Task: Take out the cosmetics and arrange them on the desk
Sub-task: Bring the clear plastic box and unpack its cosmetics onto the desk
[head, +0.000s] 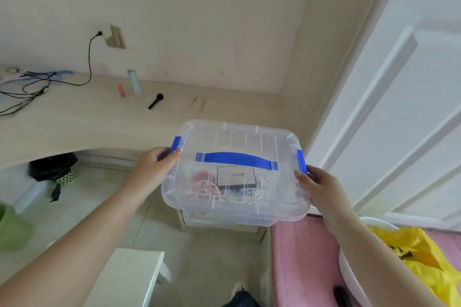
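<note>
A clear plastic storage box with a closed lid, a blue handle and blue side clips is held in the air in front of the desk's edge. My left hand grips its left end by the clip. My right hand grips its right end. Through the lid I see a flat square compact, a pink round item and a shiny packet. On the pale wooden desk lie a pink stick, a pale green tube, a black brush and two thin pencils.
Tangled cables lie at the desk's left end, with one plugged into the wall socket. A white door stands right. Below are a white stool, a black bag, pink bedding and a yellow bag.
</note>
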`<state>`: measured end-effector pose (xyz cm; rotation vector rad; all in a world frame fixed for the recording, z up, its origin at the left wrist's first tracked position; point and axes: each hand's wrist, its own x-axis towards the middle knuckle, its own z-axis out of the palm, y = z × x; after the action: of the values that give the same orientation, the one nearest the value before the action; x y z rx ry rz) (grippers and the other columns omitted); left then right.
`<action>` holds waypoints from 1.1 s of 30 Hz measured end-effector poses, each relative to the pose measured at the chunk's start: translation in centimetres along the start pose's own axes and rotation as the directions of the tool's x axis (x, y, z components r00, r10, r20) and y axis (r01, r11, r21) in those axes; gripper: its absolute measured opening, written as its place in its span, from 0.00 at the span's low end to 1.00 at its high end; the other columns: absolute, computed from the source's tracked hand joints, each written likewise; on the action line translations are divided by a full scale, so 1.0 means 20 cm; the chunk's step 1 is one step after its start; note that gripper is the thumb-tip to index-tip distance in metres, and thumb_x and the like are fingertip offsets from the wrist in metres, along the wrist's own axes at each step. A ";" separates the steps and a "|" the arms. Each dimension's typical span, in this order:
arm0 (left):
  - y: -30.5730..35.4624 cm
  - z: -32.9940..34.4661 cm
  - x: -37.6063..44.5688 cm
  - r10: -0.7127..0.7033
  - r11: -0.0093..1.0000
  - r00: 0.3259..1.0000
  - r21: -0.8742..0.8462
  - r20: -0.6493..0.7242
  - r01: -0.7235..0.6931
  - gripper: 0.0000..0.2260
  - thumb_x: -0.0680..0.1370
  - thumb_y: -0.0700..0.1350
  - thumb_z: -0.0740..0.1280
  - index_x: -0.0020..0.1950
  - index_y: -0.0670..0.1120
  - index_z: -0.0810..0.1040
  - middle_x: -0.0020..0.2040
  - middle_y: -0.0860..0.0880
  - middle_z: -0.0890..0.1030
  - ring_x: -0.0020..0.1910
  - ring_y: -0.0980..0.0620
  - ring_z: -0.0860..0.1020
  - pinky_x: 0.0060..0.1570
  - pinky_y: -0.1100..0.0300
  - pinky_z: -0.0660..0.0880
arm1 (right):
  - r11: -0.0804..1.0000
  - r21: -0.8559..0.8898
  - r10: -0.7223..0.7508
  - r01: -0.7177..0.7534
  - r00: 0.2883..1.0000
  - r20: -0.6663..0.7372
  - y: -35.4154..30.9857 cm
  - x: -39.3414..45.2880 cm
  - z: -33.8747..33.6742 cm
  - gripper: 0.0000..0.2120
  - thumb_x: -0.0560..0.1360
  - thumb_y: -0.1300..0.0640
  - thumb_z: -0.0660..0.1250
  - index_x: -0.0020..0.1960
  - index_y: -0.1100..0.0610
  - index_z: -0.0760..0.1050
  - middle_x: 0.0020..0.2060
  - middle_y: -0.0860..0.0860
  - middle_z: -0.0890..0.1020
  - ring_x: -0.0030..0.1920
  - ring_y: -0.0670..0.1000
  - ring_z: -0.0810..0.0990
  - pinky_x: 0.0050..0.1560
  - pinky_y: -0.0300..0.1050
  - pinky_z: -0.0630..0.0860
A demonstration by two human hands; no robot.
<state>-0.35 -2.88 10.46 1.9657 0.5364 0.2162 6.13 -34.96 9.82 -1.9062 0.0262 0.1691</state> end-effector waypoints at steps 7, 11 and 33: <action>0.20 0.14 0.55 -0.010 0.996 0.996 0.088 -0.083 0.017 0.15 0.78 0.50 0.63 0.47 0.37 0.78 0.39 0.40 0.78 0.38 0.48 0.74 0.38 0.58 0.68 | 0.999 -0.035 -0.023 0.026 0.997 0.071 -0.15 0.66 0.03 0.06 0.76 0.53 0.64 0.45 0.44 0.79 0.45 0.62 0.81 0.37 0.51 0.74 0.41 0.44 0.69; 0.24 0.21 0.77 -0.026 0.994 0.995 0.105 -0.096 0.036 0.14 0.79 0.48 0.62 0.34 0.46 0.74 0.30 0.50 0.71 0.32 0.51 0.70 0.34 0.60 0.65 | 0.999 -0.022 -0.038 0.039 0.997 0.063 -0.17 0.89 0.07 0.09 0.77 0.56 0.63 0.54 0.48 0.78 0.40 0.53 0.82 0.36 0.49 0.76 0.37 0.38 0.71; 0.23 0.37 1.91 -0.161 0.987 0.949 0.037 0.271 0.156 0.10 0.76 0.50 0.67 0.40 0.45 0.81 0.45 0.39 0.84 0.46 0.40 0.82 0.55 0.45 0.78 | 0.991 0.013 0.137 -0.137 0.975 -0.174 -0.14 1.82 0.31 0.15 0.77 0.58 0.65 0.62 0.56 0.76 0.36 0.46 0.78 0.34 0.47 0.75 0.43 0.43 0.72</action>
<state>37.46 6.98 7.97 1.9161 0.5116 -0.1604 41.69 -25.78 5.75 -1.9136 0.2767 0.0938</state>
